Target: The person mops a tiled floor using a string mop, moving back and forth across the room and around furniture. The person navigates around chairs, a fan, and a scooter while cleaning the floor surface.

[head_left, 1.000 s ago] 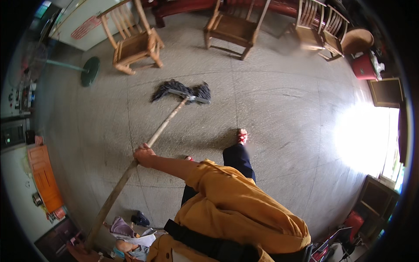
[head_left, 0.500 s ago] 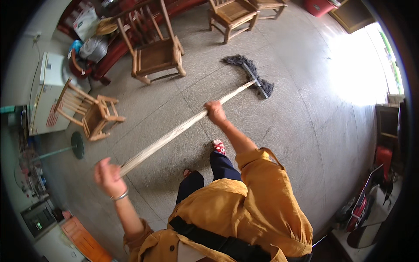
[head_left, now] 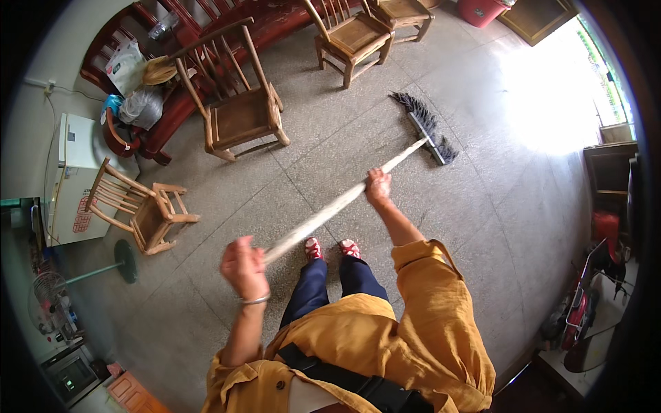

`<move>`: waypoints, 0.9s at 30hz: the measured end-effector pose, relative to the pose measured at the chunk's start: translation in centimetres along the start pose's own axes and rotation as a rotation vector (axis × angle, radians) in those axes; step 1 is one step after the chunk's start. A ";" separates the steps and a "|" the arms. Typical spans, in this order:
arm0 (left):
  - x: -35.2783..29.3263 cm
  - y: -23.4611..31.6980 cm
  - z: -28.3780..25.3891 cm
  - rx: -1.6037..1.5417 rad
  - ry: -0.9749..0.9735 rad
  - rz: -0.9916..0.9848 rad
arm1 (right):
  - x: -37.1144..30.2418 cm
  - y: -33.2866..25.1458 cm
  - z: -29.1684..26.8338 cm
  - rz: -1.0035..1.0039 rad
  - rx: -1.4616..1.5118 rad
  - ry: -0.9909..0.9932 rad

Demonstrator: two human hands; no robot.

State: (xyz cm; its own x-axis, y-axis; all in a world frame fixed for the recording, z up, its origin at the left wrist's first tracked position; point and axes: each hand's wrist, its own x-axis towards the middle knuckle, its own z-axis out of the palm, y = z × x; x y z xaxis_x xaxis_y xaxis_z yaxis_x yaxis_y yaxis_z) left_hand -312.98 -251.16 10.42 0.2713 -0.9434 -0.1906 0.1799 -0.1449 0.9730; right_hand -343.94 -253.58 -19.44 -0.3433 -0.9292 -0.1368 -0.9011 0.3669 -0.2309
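I hold a mop point(head_left: 323, 215) slantwise across my front by its long pale wooden handle. Closed around the handle's upper end is my left hand point(head_left: 244, 268), with a silver bangle at the wrist. Farther along the shaft, toward the head, my right hand point(head_left: 377, 186) grips it with wrapped fingers. The mop's dark grey strand head point(head_left: 427, 124), clamped in a flat pale bar, lies on the speckled floor point(head_left: 441, 220) ahead and to the right. Both my feet, in red and white shoes, are below the handle.
Wooden chairs stand at the left point(head_left: 150, 213), ahead point(head_left: 239, 124) and farther back point(head_left: 354, 38). Behind them runs a dark red wooden bench point(head_left: 261, 31). A white cabinet point(head_left: 82, 182) and a standing fan point(head_left: 51, 296) are at the left. A red tub point(head_left: 482, 10) sits far right.
Both hands and the mop have moved to the right, the mop head sliding forward and right over the floor. My left foot has come up level with the right.
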 end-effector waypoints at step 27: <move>-0.9 16.4 -17.0 0.339 0.618 0.245 | -3.1 -23.9 -4.8 -0.890 0.524 -0.539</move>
State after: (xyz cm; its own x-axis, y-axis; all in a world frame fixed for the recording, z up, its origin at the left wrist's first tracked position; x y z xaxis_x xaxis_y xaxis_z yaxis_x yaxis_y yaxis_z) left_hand -294.17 -247.58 24.31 0.7662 -0.6354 0.0958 -0.2283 -0.1298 0.9649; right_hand -322.60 -259.63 -8.89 0.6257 -0.7750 -0.0888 -0.5045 -0.3153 -0.8038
